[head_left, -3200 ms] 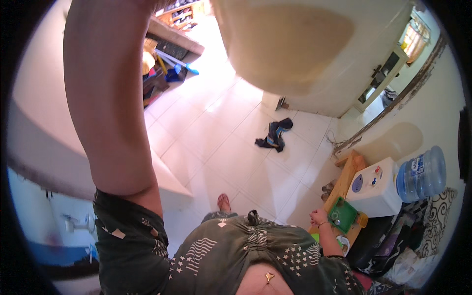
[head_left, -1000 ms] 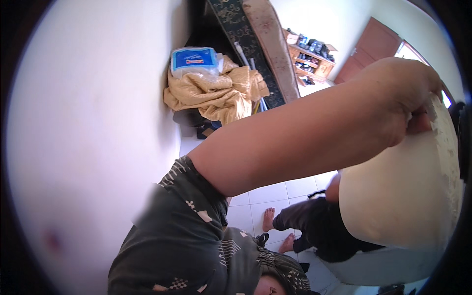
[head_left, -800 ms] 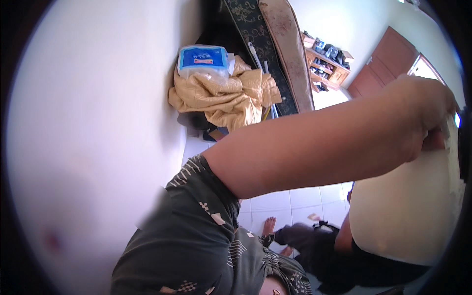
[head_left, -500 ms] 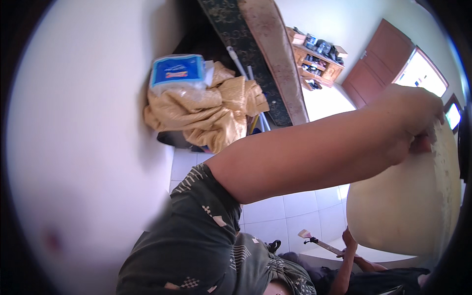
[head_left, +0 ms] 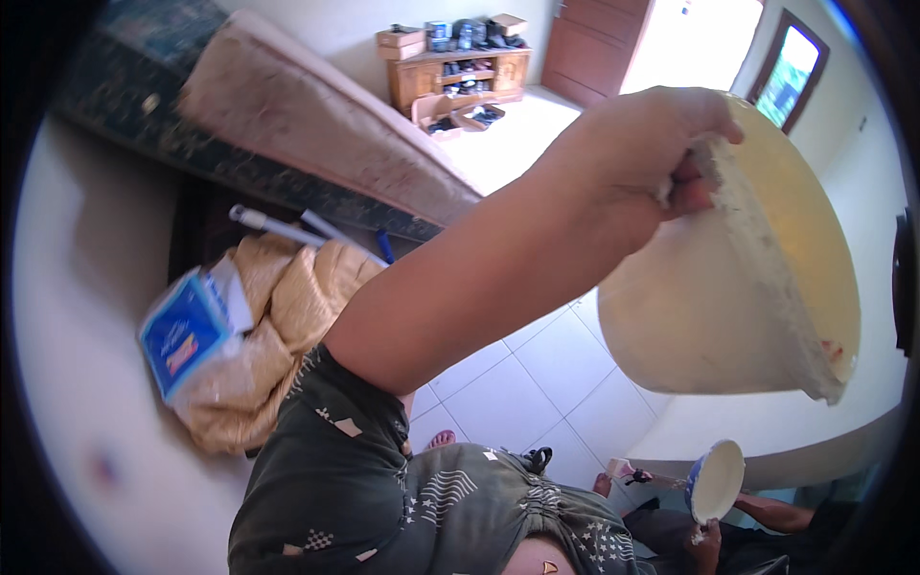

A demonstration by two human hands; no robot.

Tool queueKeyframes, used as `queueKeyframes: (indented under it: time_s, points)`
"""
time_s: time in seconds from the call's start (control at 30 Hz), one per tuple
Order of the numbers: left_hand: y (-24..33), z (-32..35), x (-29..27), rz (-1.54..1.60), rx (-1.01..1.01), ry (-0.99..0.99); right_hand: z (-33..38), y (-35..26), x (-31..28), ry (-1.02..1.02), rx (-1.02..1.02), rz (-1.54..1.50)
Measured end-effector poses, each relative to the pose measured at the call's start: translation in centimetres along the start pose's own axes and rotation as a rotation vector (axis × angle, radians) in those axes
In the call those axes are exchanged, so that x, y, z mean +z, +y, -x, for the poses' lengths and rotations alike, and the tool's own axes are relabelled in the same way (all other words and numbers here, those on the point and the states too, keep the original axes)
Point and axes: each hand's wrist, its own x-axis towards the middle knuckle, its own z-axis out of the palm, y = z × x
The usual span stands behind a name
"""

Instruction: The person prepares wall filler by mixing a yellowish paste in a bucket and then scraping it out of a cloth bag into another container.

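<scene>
My left hand (head_left: 695, 144) grips the rim of a large cream basin (head_left: 671, 297), its bare arm stretched up to the right from a dark patterned sleeve. The basin is tilted on its side, partly showing its yellowish inside. Rough whitish residue crusts its rim. A small reddish patch shows at the rim's far right end, too small to make out. My right hand is not in view.
At lower right, another person in dark clothes holds a white bowl (head_left: 719, 479) with a blue outside, near a brush (head_left: 623, 470). A mattress (head_left: 297, 105) leans at upper left. Gold cloth (head_left: 307, 297) and a blue-and-white package (head_left: 182, 335) lie below it. A wooden shoe cabinet (head_left: 460, 77) stands behind.
The view has swung toward the right. The basin now sits further left in the picture, showing more of its inside, still gripped by my left hand. The other person's white bowl has come into sight.
</scene>
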Motion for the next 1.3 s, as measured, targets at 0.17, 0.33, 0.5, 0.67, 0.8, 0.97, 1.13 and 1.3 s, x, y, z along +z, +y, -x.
queueKeyframes:
  time_s: [0.17,0.33,0.5,0.67,0.8,0.97,1.13,1.3]
  points:
    - [-2.1,-8.7,-7.8,-0.1,-0.159,0.024,2.9,-1.9,0.7,-0.222,0.265,-0.058]
    - [-6.1,-16.9,-14.8,-0.036,-0.177,0.037,-1.0,-5.6,7.0,-0.468,0.36,-0.187]
    - [-10.2,-23.3,-18.9,-0.104,-0.14,0.232,-16.0,-15.2,17.2,-0.69,0.179,-0.409]
    - [-13.1,-30.5,-25.2,-0.199,-0.146,0.361,-34.4,-21.4,19.0,-0.629,0.345,-0.917]
    - [-16.8,-37.8,-30.2,-0.3,-0.199,0.428,-49.7,-21.4,13.3,-0.456,0.658,-1.439]
    - [-23.5,-48.3,-34.9,-0.295,-0.239,0.391,-63.7,-26.6,2.0,-0.477,0.455,-1.602]
    - [-31.3,-59.6,-38.0,-0.318,-0.417,0.171,-73.0,-29.5,-8.3,-0.613,0.332,-1.887]
    - [-40.1,-69.4,-38.3,-0.301,-0.611,0.005,-82.0,-27.6,-13.0,-0.588,0.21,-2.199]
